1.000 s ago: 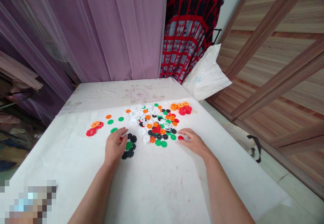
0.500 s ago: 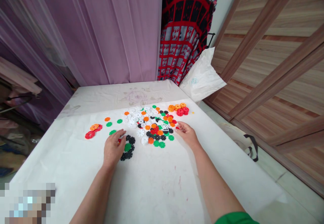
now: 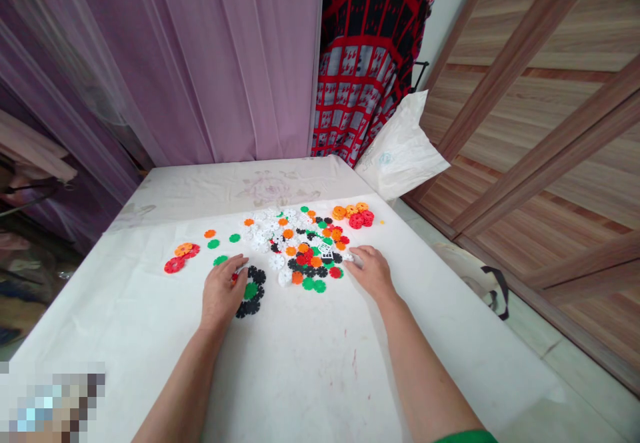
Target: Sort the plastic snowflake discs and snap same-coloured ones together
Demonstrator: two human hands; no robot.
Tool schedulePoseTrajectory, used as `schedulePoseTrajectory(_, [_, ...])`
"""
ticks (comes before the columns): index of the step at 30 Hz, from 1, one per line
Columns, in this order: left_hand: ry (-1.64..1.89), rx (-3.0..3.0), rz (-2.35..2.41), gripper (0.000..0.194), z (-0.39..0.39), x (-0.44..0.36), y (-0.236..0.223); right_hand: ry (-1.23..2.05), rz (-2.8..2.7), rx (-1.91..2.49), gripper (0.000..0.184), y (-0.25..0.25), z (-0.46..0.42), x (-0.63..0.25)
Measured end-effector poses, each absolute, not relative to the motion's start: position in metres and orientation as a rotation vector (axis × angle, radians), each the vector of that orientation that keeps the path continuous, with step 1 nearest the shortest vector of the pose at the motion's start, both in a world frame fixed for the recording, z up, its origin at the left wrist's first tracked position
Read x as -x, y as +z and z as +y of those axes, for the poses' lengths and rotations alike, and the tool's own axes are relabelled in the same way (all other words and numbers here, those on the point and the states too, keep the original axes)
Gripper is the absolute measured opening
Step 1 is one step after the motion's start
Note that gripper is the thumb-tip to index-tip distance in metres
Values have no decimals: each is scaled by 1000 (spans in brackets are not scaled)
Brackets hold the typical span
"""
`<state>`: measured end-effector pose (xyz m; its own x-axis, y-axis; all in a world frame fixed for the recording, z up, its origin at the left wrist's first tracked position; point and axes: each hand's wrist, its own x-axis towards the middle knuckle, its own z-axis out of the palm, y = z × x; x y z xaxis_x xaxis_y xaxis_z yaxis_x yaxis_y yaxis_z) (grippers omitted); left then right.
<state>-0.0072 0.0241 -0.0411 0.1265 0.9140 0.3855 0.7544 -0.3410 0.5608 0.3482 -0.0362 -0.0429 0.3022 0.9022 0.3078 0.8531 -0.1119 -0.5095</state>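
Desk (image 3: pixel 295 363), draped in white cloth with a pale rose print at its far end, takes up the most room. Wooden wardrobe doors with brown frames (image 3: pixel 530 109) stand to the desk's right, and mauve fabric curtains (image 3: pixel 240 63) hang behind its far edge. Beyond the desk's far right corner hangs a red, black and grey patterned cloth (image 3: pixel 350 76), with a crumpled white bag (image 3: pixel 405 149) beside that corner.

Mid-desk spreads a mixed heap of flower-shaped plastic discs (image 3: pixel 303 256), white, black, green, orange and red. The bare right hand (image 3: pixel 373 273) is at the heap's desk-right side; the bare left hand (image 3: pixel 223 296) is on the desk's left half, partly covering some black flower-shaped discs (image 3: pixel 253 305) set round a green disc (image 3: pixel 251 291).

Near the desk's left edge lies a cluster of red and orange discs (image 3: pixel 175 265); toward its right edge sit orange and red stacks (image 3: pixel 356 221).

The right thumb and fingertips meet a white disc (image 3: pixel 348 257); I can't make out whether the grip pinches it. Red plastic (image 3: pixel 235 279) shows by the curved left fingers, that grip being equally unclear.
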Motion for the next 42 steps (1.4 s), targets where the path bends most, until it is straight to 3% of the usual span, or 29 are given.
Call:
schedulePoseTrajectory(12, [876, -2387, 1706, 31, 15, -3, -38, 46, -1600, 2129, 17, -36, -41, -340])
schedulePoseTrajectory(17, [848, -2381, 1727, 30, 13, -6, -37, 72, -1448, 1893, 21, -28, -38, -314])
schedulePoseTrajectory(23, [903, -2351, 1708, 30, 14, -5, -39, 136, -1817, 1423, 18, -20, -35, -228])
schedulePoseTrajectory(42, [901, -2324, 1690, 30, 14, -5, -39, 123, -1859, 1462, 24, -26, -32, -213])
